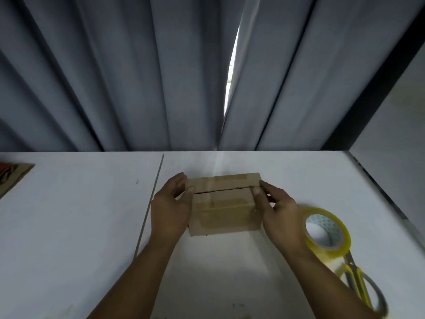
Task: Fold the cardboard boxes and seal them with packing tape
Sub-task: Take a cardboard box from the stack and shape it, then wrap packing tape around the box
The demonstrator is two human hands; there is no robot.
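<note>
On the white table [69, 226] the cardboard box [223, 203] sits between the two hands, the left hand [171, 208] holding its left end, the right hand [278, 212] holding its right end, the tape roll [326, 231] just right of them.

Matt brown cardboard box [224, 203], glossy yellowish tape roll [327, 231], matt white table [69, 226]

Grey pleated curtains [115, 77], parted by a daylight slit [232, 65], hang behind a white table [69, 226].

A white table [69, 226] is carrying a box [224, 210], tape [331, 248] touching scissors [358, 280] at right, and cardboard [11, 178] at its left edge.
</note>
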